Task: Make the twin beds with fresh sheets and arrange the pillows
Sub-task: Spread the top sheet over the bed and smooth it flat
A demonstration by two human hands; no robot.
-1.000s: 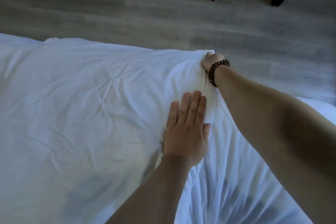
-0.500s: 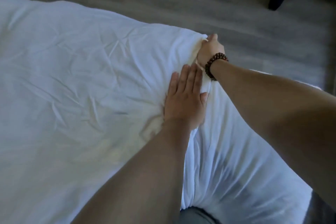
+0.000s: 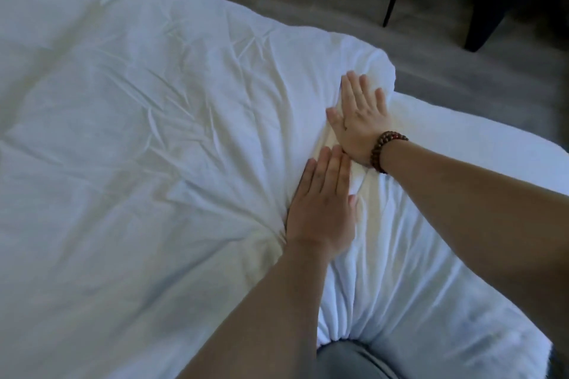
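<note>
In the head view, the corner [image 3: 380, 71] of the sheet [image 3: 154, 132] is no longer gripped. The right hand [image 3: 360, 120], curled round that corner half a second ago, is now laid flat just short of it, fingers straight and spread. The left hand [image 3: 323, 209] is kept flat and open further back from the corner, fingertips just beside the right wrist. The sheet is spread over the bed [image 3: 477, 163], creased towards the corner. Pulling here is judged finished, and smoothing is in hand.

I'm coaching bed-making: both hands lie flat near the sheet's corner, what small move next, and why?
Probably sweep the left hand leftward across the white sheet: creases fan out from its heel, while the right hand lies flat on the corner, holding it.
</note>
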